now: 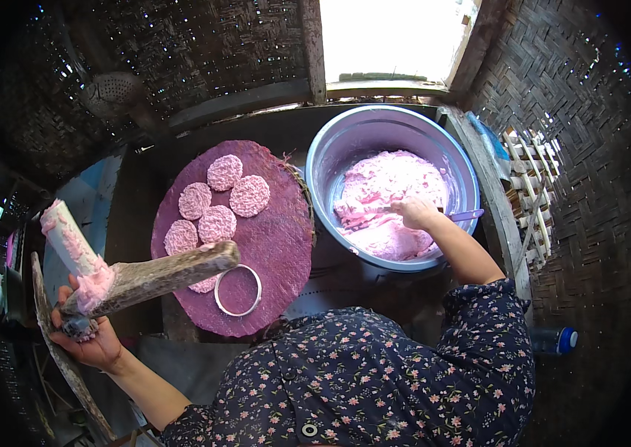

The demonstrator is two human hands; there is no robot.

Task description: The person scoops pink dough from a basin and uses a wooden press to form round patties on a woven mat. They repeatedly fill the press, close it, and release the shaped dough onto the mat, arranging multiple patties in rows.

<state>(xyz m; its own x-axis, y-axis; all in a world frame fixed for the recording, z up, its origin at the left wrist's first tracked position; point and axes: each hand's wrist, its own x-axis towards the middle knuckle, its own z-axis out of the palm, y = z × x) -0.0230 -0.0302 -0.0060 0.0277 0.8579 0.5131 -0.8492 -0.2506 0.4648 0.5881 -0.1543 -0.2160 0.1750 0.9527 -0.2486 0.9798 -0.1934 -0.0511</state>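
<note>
My left hand [99, 346] is wrapped around the lower end of a hand press. This press has a thick wooden bar [174, 277] and an upright white tube [73, 240] smeared with pink dough. Over the blue basin [467, 160] at the right, my right hand [416, 212] is closed on a spatula whose purple handle [468, 215] sticks out past the wrist. Its blade lies partly hidden in the pink dough [394, 179]. Several pink stringy discs [249, 195] lie on a round purple mat [278, 238]. A white ring [258, 290] rests near the mat's front edge.
Woven walls [576, 134] close in on both sides, with a bright window opening [397, 41] at the back. A skimmer ladle [112, 93] hangs at the back left. A blue-capped bottle [557, 340] lies at the right. A wooden pole [70, 357] leans by my left hand.
</note>
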